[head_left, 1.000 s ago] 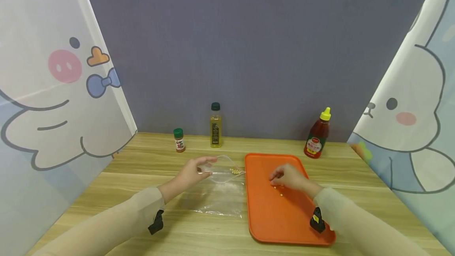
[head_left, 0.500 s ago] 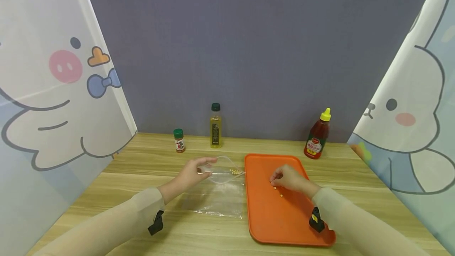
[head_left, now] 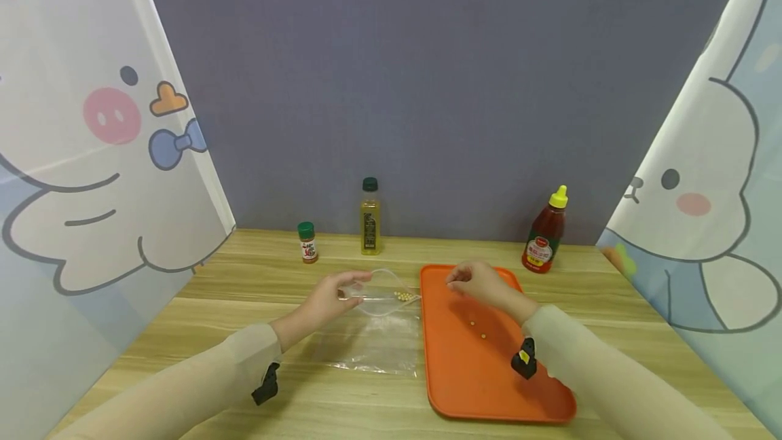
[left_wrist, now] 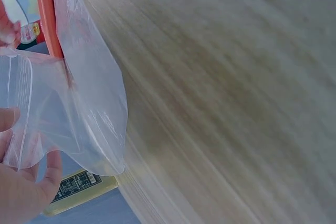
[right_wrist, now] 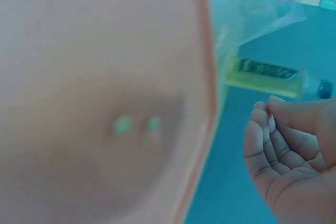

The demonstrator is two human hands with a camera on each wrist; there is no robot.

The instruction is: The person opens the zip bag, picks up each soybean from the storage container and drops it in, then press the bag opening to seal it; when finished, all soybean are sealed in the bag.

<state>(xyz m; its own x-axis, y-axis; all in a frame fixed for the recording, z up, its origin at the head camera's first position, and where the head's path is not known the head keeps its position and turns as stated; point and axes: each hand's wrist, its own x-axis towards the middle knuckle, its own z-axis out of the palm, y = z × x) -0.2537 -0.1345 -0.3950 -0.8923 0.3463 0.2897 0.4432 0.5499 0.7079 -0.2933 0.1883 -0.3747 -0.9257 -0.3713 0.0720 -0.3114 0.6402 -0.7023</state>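
Observation:
My left hand [head_left: 330, 296] holds a clear zip bag [head_left: 385, 341] by its mouth, thumb and fingers spread at the rim so that it gapes. Several pale yellow soybeans [head_left: 404, 296] show inside the bag near the mouth's right corner. Above the orange tray [head_left: 489, 379], my right hand [head_left: 482, 284] has thumb and fingertips pinched together on a soybean, which the fingertips hide. Two soybeans [head_left: 472, 323] lie on the tray below it. In the right wrist view, the pinching fingers [right_wrist: 254, 137] stand beyond the tray's edge, with two blurred beans [right_wrist: 123, 125] on the tray.
At the back of the wooden table [head_left: 244, 331] stand a green-capped spice jar [head_left: 308, 244], an oil bottle [head_left: 370, 219] and a red sauce bottle [head_left: 542, 236] with a yellow cap. A grey partition [head_left: 391, 87] rises behind them. The bag's side borders the tray's left edge.
My right hand has risen from the tray beside the two beans and moved left and away from me, still pinched. The left hand and bag stay put.

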